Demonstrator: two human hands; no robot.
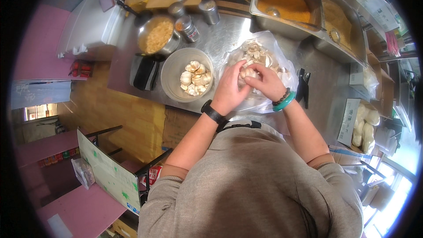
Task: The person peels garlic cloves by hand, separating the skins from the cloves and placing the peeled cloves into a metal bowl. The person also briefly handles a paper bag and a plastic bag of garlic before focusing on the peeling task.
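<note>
Both of my hands hold one garlic bulb [248, 72] between their fingertips, over a clear plastic bag [287, 69] filled with loose garlic skins [257, 53]. My left hand [231, 87], with a black band at its wrist, grips the bulb from the left. My right hand [269, 82], wearing a dark bead bracelet and a green bangle, pinches it from the right. Left of the bag, a round translucent plastic tub [170, 82] holds several garlic bulbs [195, 78].
Behind the tub stand a steel pot [173, 41] of chopped food and metal shakers [187, 29]. Steel pans [287, 23] of orange and tan powder fill the back right. Black-handled tools [302, 87] lie right of the bag; a black object [145, 72] lies left of the tub.
</note>
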